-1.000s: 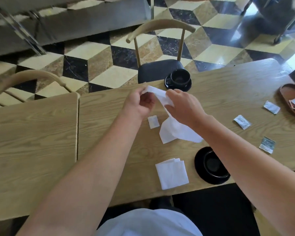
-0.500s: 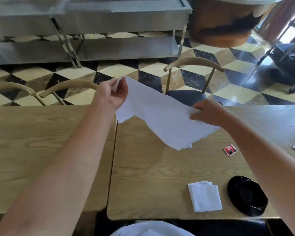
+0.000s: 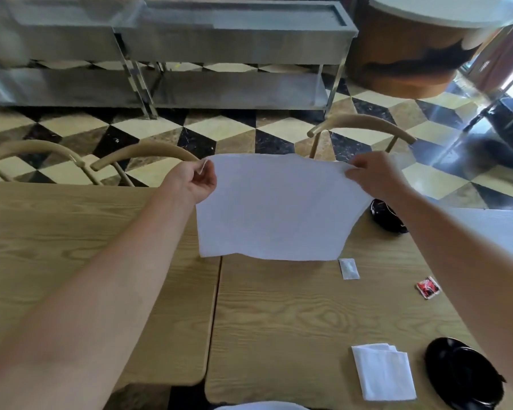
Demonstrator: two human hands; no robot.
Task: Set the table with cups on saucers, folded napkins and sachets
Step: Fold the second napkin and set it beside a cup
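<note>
I hold a white napkin (image 3: pixel 274 207) spread open in the air above the wooden table (image 3: pixel 293 315). My left hand (image 3: pixel 191 182) pinches its top left corner and my right hand (image 3: pixel 373 176) pinches its top right corner. A folded white napkin (image 3: pixel 382 371) lies near the table's front edge, beside a black cup on a saucer (image 3: pixel 464 377). Another black cup on a saucer (image 3: pixel 387 216) sits at the far side, partly hidden by my right arm. A white sachet (image 3: pixel 349 268) and a red sachet (image 3: pixel 428 287) lie on the table.
A second wooden table (image 3: pixel 71 247) adjoins on the left. Wooden chairs (image 3: pixel 362 128) stand behind the tables, with two more chair backs (image 3: pixel 142 153) at the left. Steel shelving (image 3: pixel 234 54) stands beyond the patterned tile floor.
The napkin went from bunched between my hands to fully spread. My hands moved apart and now hold the top edge level. The view lifted toward the room.
</note>
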